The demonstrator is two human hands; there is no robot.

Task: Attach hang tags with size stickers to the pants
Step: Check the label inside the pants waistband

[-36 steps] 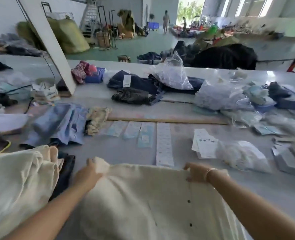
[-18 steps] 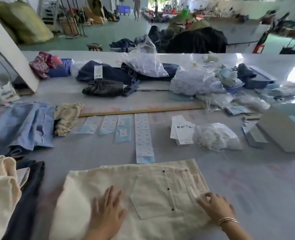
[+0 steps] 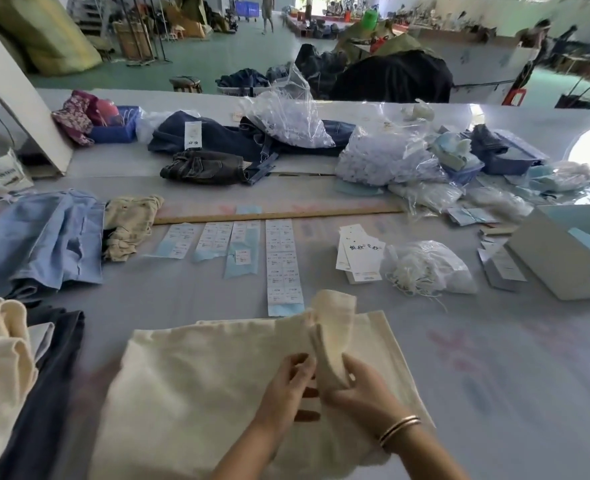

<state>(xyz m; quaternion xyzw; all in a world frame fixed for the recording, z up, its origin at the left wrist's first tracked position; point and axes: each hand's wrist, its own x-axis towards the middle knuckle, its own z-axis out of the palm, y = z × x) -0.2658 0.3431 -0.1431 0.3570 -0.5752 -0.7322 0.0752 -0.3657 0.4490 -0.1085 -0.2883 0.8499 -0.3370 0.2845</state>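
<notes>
Cream pants (image 3: pixel 196 386) lie flat, one fold raised.

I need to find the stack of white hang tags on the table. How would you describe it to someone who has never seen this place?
Start from the long wooden ruler lying across the grey table. Nearer than its right end lies the stack of white hang tags, between the longest sticker strip and a clear bag of white strings. Only it is stiff card with dark printed characters.
</notes>
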